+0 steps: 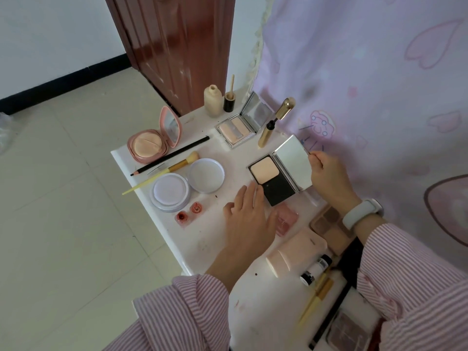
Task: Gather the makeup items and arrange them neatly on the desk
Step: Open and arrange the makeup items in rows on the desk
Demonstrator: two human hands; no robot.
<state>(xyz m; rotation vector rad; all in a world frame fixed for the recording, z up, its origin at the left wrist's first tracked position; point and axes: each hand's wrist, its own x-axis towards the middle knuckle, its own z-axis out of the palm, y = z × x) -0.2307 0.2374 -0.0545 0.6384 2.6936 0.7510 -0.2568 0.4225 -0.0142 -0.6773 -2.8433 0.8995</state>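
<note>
An open black powder compact (274, 182) with a mirrored lid (293, 162) lies mid-desk on the white desk (202, 239). My left hand (247, 216) rests flat beside its near corner, fingertips touching the base. My right hand (326, 173) grips the far edge of the lid. Around it lie a pink cushion compact (152, 143), a silver palette (239, 127), a gold mascara (276, 121), a round powder jar (170, 191) with its lid (206, 175) off, a brush (164, 173), a black pencil (172, 155) and two small red bottles (188, 212).
A beige bottle (212, 100) and a black cap with wand (229, 98) stand at the far edge. Near me lie a pink tube (293, 252), an eyeshadow palette (329, 224), a small black-and-white tube (315, 271) and yellow pencils (317, 297). A pink curtain (367, 84) hangs right; floor drops off left.
</note>
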